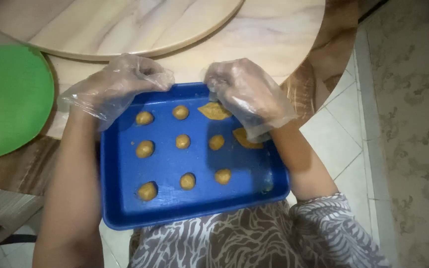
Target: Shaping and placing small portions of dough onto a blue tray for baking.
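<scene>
A blue rectangular tray (194,208) lies between the table edge and my lap. On it sit several small round brown dough balls (183,141) in rows. Two flattened dough pieces (214,110) lie at its far right. Both my hands wear clear plastic gloves. My left hand (120,87) is curled over the tray's far rim, at its left part. My right hand (247,92) is curled on the far rim further right, just above the flattened pieces, and its wrist covers part of one of them.
A round marble-patterned table (274,34) with a raised turntable (125,25) lies beyond the tray. A green round plate or lid (6,99) rests at the left. Tiled floor (343,119) shows at the right. Patterned clothing (234,238) is at the near edge.
</scene>
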